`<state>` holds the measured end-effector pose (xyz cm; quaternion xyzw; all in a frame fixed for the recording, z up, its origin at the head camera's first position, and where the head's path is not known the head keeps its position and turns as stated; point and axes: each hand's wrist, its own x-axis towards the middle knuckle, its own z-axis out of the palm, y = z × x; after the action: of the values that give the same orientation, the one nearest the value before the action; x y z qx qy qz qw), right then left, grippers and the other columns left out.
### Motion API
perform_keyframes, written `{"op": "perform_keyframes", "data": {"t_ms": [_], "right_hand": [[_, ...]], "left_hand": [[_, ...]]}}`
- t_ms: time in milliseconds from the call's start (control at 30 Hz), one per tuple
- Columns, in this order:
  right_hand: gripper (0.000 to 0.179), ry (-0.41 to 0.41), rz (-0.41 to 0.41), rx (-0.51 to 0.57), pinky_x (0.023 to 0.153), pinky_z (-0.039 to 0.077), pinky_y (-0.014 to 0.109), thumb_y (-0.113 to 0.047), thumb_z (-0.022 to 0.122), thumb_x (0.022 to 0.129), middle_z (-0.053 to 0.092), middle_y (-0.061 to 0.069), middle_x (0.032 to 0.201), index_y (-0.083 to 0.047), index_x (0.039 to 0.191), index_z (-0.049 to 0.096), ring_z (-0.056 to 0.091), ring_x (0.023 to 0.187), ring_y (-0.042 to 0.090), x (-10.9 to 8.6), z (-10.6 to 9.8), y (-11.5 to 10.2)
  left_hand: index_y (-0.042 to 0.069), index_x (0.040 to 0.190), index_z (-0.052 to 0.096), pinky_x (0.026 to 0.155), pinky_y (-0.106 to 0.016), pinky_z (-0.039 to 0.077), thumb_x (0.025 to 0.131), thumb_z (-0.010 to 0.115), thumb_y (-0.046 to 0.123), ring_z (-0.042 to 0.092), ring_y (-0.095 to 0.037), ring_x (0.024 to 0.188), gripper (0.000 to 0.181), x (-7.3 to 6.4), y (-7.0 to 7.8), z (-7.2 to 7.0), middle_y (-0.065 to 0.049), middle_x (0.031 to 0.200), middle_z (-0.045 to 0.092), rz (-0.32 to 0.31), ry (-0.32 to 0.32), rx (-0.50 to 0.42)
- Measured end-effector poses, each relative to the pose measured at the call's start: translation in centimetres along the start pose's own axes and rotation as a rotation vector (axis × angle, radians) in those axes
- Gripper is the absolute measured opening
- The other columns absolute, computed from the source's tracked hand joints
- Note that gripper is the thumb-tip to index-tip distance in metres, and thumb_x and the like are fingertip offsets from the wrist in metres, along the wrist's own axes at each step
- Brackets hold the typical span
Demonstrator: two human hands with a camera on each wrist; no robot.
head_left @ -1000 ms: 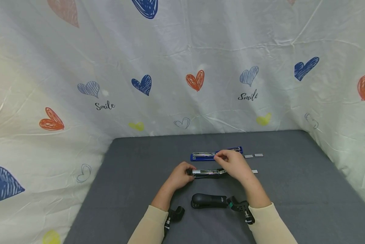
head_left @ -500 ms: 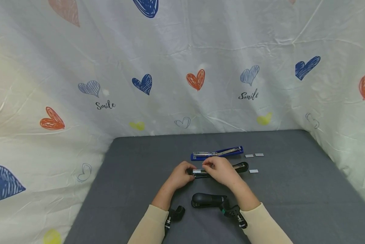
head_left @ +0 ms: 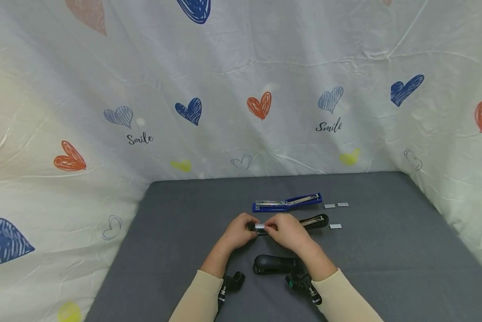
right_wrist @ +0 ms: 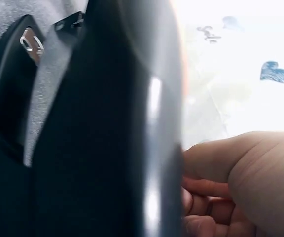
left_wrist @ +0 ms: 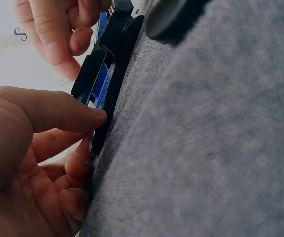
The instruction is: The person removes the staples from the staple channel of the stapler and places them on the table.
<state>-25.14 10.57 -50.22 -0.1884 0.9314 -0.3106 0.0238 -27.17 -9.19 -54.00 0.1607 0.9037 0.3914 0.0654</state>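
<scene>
In the head view an opened black stapler lies mid-table, its lid folded back to the right. My left hand grips its left end, thumb and fingers on either side, as the left wrist view shows of the stapler. A silvery staple strip shows in the channel between my hands. Over the stapler's middle, my right hand has thumb and index fingertips drawn together right at the strip's end; I cannot tell whether they pinch it. The right hand appears above the stapler in the left wrist view.
Behind lies an opened blue stapler. Nearer me, a second black stapler sits closed; this stapler fills much of the right wrist view. Staple strips lie at the right: one strip in front, two strips behind.
My right hand has moved left and down from over the blue stapler and the black stapler's hinge to the staple strip. The left hand keeps its grip in place.
</scene>
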Motion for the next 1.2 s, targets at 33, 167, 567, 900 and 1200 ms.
{"op": "perform_keyframes", "data": {"t_ms": [33,167,567,900,1200], "right_hand": [[0.012,-0.001,0.006,-0.013,0.064,0.049,0.033,-0.015,0.073,0.096,0.068,-0.005,0.081,-0.009,0.103,0.081,0.055,0.065,0.008,0.0,0.1,0.0],[0.012,0.009,0.016,-0.066,0.07,0.053,0.036,-0.016,0.073,0.096,0.072,0.0,0.089,-0.009,0.101,0.082,0.062,0.074,0.012,-0.1,0.4,-0.3],[0.012,0.012,0.124,0.099,0.067,0.053,0.036,-0.014,0.072,0.096,0.072,0.002,0.089,-0.007,0.1,0.081,0.062,0.072,0.012,0.1,0.9,-0.2],[0.006,0.143,0.128,0.151,0.063,0.049,0.034,-0.017,0.077,0.094,0.065,-0.007,0.075,-0.014,0.089,0.079,0.056,0.065,0.01,0.3,1.3,-0.1],[0.014,0.186,0.129,0.221,0.063,0.052,0.033,-0.017,0.077,0.093,0.073,-0.002,0.088,-0.009,0.105,0.078,0.063,0.07,0.009,0.3,1.9,-0.6]], "left_hand": [[0.006,0.117,0.076,0.065,-0.032,0.043,0.084,0.075,0.001,0.049,-0.014,0.071,0.033,0.0,0.0,0.0,-0.006,0.109,0.062,-0.002,-0.001,-0.001],[0.006,0.118,0.075,0.066,-0.032,0.043,0.085,0.075,0.002,0.05,-0.014,0.071,0.033,0.0,0.1,0.0,-0.007,0.111,0.062,-0.009,-0.007,-0.004],[0.007,0.116,0.076,0.065,-0.032,0.042,0.085,0.076,0.003,0.048,-0.015,0.071,0.031,0.0,0.2,-0.1,-0.004,0.107,0.061,-0.013,0.0,0.011],[0.008,0.116,0.077,0.07,-0.033,0.044,0.082,0.076,0.004,0.05,-0.014,0.075,0.033,0.1,0.1,0.0,-0.003,0.105,0.062,0.001,0.008,0.02],[0.008,0.115,0.077,0.068,-0.032,0.044,0.082,0.075,0.004,0.049,-0.013,0.074,0.034,0.1,0.1,-0.1,-0.002,0.105,0.061,0.004,-0.004,0.019]]}}
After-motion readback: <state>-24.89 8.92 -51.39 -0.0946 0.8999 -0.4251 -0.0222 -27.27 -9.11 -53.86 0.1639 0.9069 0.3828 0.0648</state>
